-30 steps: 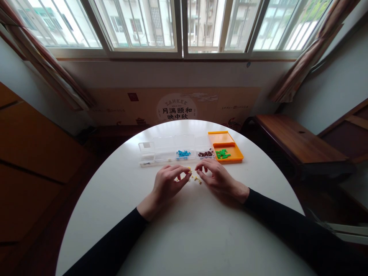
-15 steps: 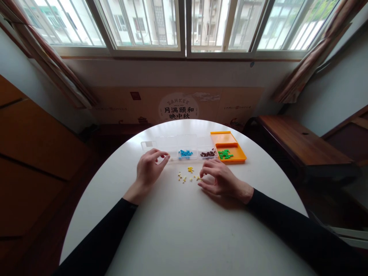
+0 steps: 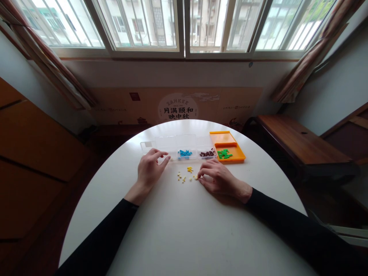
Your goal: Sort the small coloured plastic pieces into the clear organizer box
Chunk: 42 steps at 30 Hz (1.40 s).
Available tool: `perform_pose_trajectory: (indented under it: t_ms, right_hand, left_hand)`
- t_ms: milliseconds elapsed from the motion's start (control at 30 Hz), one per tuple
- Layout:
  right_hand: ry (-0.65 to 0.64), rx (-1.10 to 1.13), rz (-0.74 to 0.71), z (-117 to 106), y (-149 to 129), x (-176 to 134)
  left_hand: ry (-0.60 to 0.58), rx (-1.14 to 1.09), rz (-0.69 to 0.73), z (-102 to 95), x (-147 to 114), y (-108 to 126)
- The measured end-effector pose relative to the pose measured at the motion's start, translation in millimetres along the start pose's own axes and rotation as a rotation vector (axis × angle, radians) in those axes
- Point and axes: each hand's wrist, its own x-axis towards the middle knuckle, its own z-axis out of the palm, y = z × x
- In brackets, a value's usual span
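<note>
On the white bench [image 3: 178,230], mid-frame, a clear case [image 3: 176,142] and orange box [image 3: 238,154] keep colours apart. Left hand [image 3: 148,168]: fingers slightly parted at the case; right hand [image 3: 220,178]: fingers narrow beside yellow pieces [image 3: 189,169] below centre, grip unclear.

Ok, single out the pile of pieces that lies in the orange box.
The green pieces, toward the left of the orange box. The blue pieces and brown pieces lie in clear compartments; the yellow pieces lie loose on the white table.

windows [image 3: 143,27] overexposed | dim below | tabletop [image 3: 172,226] far-rim glare | wide-angle edge stretching
</note>
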Motion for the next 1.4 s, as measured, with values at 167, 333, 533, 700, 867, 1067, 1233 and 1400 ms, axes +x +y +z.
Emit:
perform_pose_trajectory:
  t_ms: [167, 333, 533, 700, 867, 1067, 1233, 1400]
  right_hand:
    - [0.038, -0.013, 0.021, -1, -2, 3]
    - [0.050, -0.035, 0.063, -6, -5, 6]
    - [0.015, -0.021, 0.055, -5, -5, 7]
    - [0.021, -0.013, 0.048, -4, -6, 7]
    - [0.021, -0.010, 0.027, -2, -4, 7]
    - [0.087, -0.003, 0.033, 0, -6, 11]
    - [0.114, 0.029, 0.042, 4, -9, 15]
    - [0.116, 0.068, 0.014, 5, -11, 17]
  left_hand:
    - [0.072, -0.026, 0.079, -3.6, -5, 22]
    - [-0.073, -0.086, 0.311, 0.8, -15, 37]
    - [-0.195, -0.116, 0.427, 1.2, -19, 35]
    - [-0.194, -0.121, 0.446, -0.5, -21, 36]
    - [-0.199, -0.117, 0.478, -0.3, -23, 38]
    - [-0.175, -0.161, 0.475, -1.0, -23, 45]
    - [-0.161, -0.198, 0.414, 4.3, -28, 52]
    - [-0.141, -0.203, 0.409, 7.9, -29, 51]
